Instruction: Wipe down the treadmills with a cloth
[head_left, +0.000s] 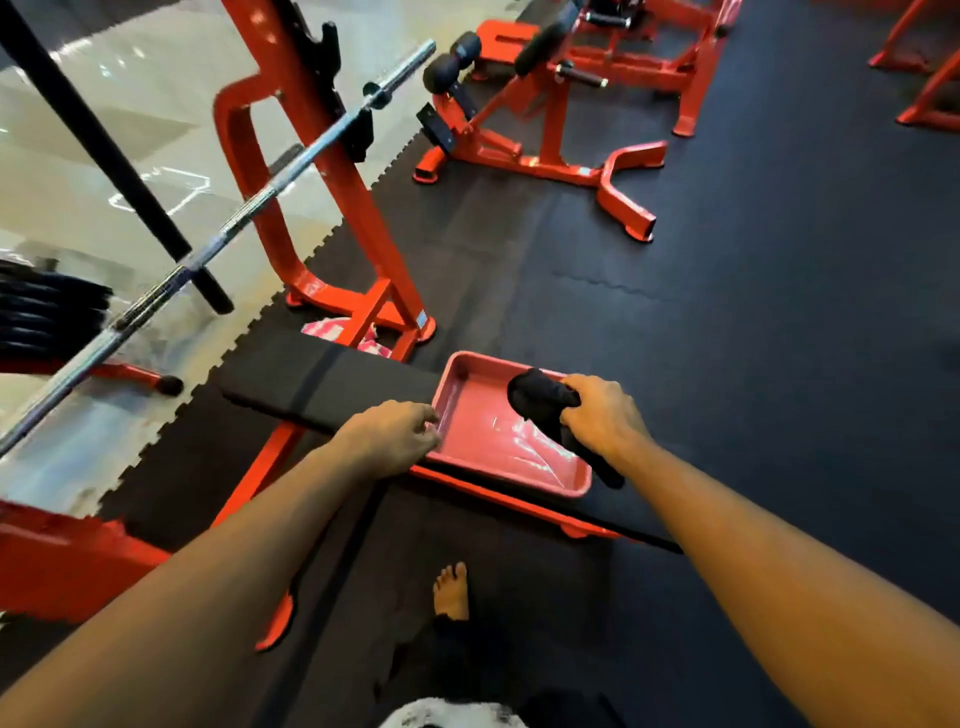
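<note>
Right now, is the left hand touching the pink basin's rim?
Touching. In the head view the left hand's fingertips sit on the near-left rim of the pink basin, with no gap visible between them.

Black cloth (545, 402) in right hand (602, 415) over pink tray (571, 483)

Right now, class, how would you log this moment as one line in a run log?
right hand: grips black cloth over pink tray | left hand: pinches tray's near rim | tray: on black bench pad | treadmill: none in view
</note>
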